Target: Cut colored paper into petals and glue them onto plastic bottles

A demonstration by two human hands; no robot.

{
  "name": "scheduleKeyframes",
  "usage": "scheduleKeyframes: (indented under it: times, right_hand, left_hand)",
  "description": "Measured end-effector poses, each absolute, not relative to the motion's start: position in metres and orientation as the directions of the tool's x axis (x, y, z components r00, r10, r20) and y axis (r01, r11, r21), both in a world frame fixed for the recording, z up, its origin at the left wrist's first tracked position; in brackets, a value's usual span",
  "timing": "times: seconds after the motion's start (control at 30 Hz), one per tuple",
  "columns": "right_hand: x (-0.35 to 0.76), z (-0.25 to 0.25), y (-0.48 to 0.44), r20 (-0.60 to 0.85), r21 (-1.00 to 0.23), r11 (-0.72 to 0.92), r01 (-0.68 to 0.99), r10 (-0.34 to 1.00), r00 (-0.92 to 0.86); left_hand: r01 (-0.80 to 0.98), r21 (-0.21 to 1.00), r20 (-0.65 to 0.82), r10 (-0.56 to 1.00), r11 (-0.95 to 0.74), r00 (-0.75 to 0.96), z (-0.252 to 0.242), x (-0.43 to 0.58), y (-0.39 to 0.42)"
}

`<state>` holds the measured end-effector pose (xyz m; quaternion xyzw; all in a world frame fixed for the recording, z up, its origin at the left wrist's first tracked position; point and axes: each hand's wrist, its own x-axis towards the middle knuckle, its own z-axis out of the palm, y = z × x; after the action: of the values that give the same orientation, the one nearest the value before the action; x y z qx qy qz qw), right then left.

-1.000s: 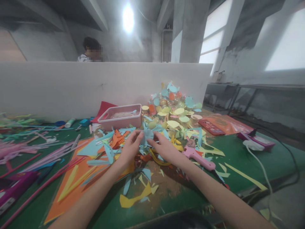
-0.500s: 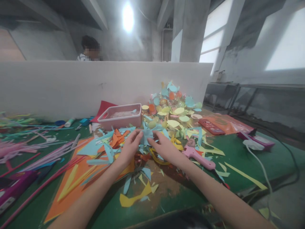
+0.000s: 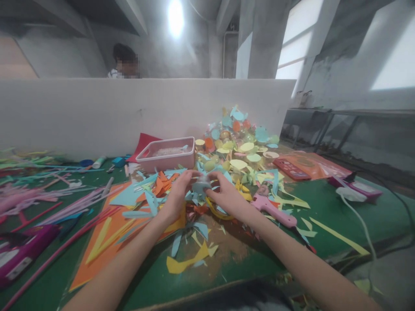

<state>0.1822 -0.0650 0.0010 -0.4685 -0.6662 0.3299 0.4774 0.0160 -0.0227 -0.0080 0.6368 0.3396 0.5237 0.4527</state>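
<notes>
Over the middle of the green table (image 3: 330, 211), my left hand (image 3: 181, 188) and right hand (image 3: 223, 192) pinch a light-blue paper disc (image 3: 201, 186) between them; it has just tipped, bringing a clear dome (image 3: 202, 178) uppermost, so I judge its other face is presented. Rightward, past the pink glue gun (image 3: 277, 214), I have room; towards the rear edge, heaped paper discs (image 3: 247, 147) restrict me.

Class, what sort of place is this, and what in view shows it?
Probably a craft workshop, in what looks like a bare concrete building: coloured paper offcuts litter the green table, a pink glue gun lies among them, and concrete beams show overhead.
</notes>
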Motion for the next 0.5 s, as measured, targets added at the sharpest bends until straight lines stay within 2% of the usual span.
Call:
scheduleKeyframes:
  times: [0.17, 0.27, 0.33, 0.4, 0.5]
  right_hand:
    - [0.189, 0.013, -0.078, 0.442, -0.725, 0.499, 0.475, 0.866, -0.234]
    - [0.192, 0.022, -0.093, 0.513, -0.546, 0.570, 0.614, 0.807, -0.293]
    - [0.193, 0.025, -0.104, 0.548, -0.344, 0.626, 0.700, 0.739, -0.392]
    - [0.192, 0.023, -0.114, 0.532, -0.138, 0.664, 0.735, 0.676, -0.510]
    - [0.188, 0.013, -0.122, 0.465, 0.043, 0.645, 0.763, 0.663, -0.587]
  left_hand:
    - [-0.071, 0.911, 0.413, 0.903, -0.407, 0.122, -0.001, 0.012, -0.015]
    - [0.074, 0.888, 0.450, 0.890, -0.455, 0.073, 0.016, 0.009, -0.022]
    - [0.260, 0.829, 0.495, 0.866, -0.495, 0.072, 0.031, 0.005, -0.032]
    - [0.481, 0.692, 0.504, 0.837, -0.539, 0.214, 0.043, -0.001, -0.040]
    - [0.699, 0.339, 0.456, 0.760, -0.629, 0.463, 0.053, -0.019, -0.041]
